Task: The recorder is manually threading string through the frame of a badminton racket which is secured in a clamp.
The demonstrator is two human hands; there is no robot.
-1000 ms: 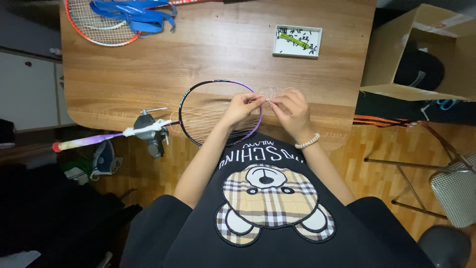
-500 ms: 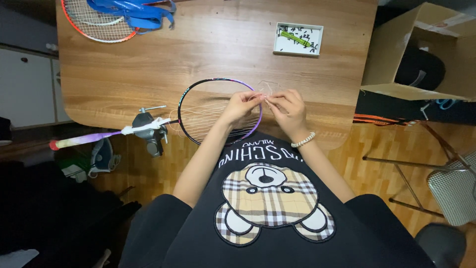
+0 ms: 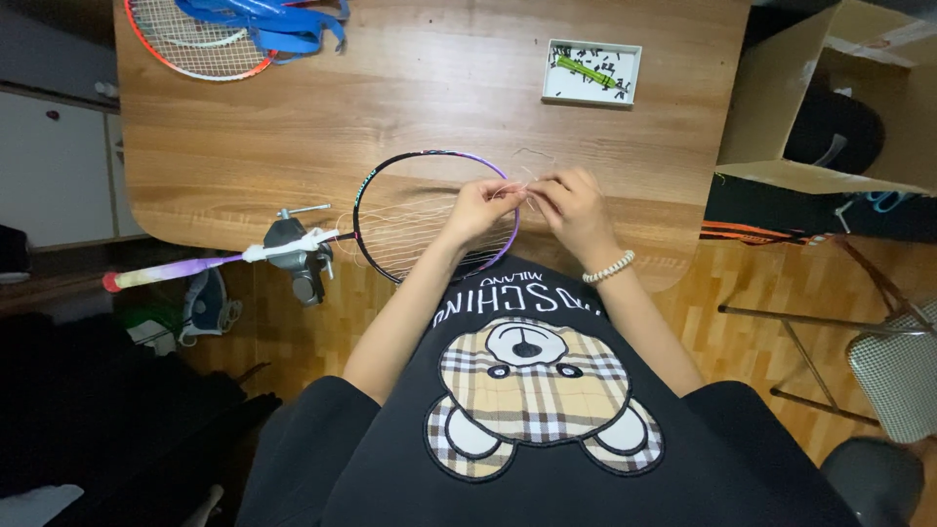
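A: Looking down past a black shirt with a checked bear on it, what are the hands busy with?

B: Both are pinched on thin racket string (image 3: 527, 187) at the far rim of a badminton racket (image 3: 434, 217). The left hand (image 3: 480, 207) lies over the string bed, fingers closed narrow on the strand; the right hand (image 3: 576, 207), with a pale bead bracelet at the wrist, is closed on it just beside the frame. The racket lies over the near edge of the wooden table (image 3: 390, 107), its shaft held in a small metal clamp (image 3: 293, 246) at the table's edge, the handle sticking out over the floor.

A: How would you expect it to handle?

B: The frame looks light and stiff, though thin, so I would hold it by the rim or shaft and not lean on it. The string seems fine, springy and slick; a fingertip pinch close to the frame looks the surest hold.

A: And the surroundings?

B: The tabletop is smooth wood with rounded corners. At the far left lies a second racket (image 3: 200, 39) with an orange rim and blue straps over it; a small white tray (image 3: 591, 72) of dark bits and something green sits far right. A cardboard box (image 3: 830, 98) stands past the table, a metal chair (image 3: 893, 366) to the right, on parquet floor.
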